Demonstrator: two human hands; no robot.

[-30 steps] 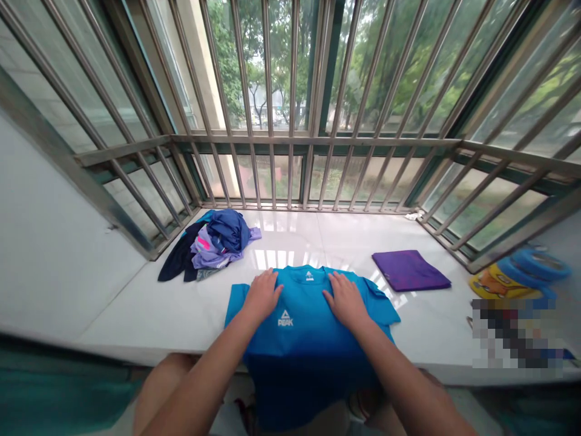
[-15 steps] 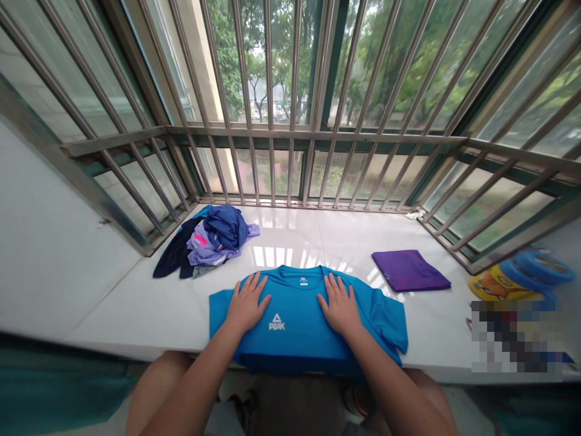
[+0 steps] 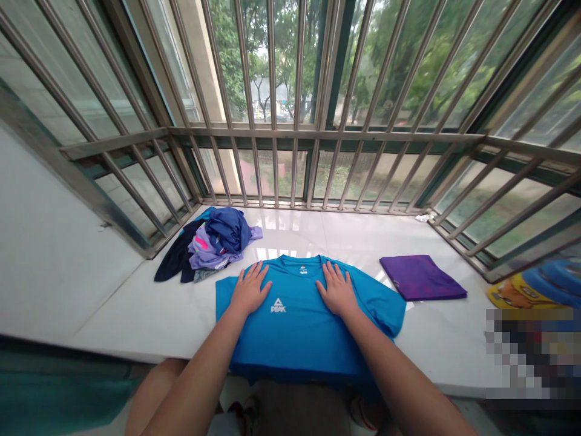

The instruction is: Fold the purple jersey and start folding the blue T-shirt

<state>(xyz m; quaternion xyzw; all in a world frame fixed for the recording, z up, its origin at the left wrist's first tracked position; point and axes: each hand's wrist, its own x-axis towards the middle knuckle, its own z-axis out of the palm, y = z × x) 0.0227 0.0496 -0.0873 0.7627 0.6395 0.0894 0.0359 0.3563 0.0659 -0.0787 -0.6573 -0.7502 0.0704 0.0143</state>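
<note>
A blue T-shirt [image 3: 299, 339] with a white PEAK logo lies face up on the white window ledge [image 3: 149, 321], its collar toward the window and its lower part hanging over the front edge. My left hand [image 3: 250, 289] rests flat on the shirt near the left shoulder, fingers spread. On the other side of the collar, my right hand [image 3: 336, 290] presses flat near the right shoulder, fingers likewise apart. The left sleeve lies fairly flat; the right sleeve has some creases.
Crumpled clothes [image 3: 222, 239] are heaped at the back left. A folded purple cloth [image 3: 422, 277] lies to the right. Beyond it stands a yellow container with a blue lid [image 3: 540, 284], beside a pixelated patch. Metal bars [image 3: 290, 133] enclose the ledge.
The shirt and both hands on it have shifted slightly away from me, toward the window. The right sleeve is spread a little differently. The camera view has moved slightly.
</note>
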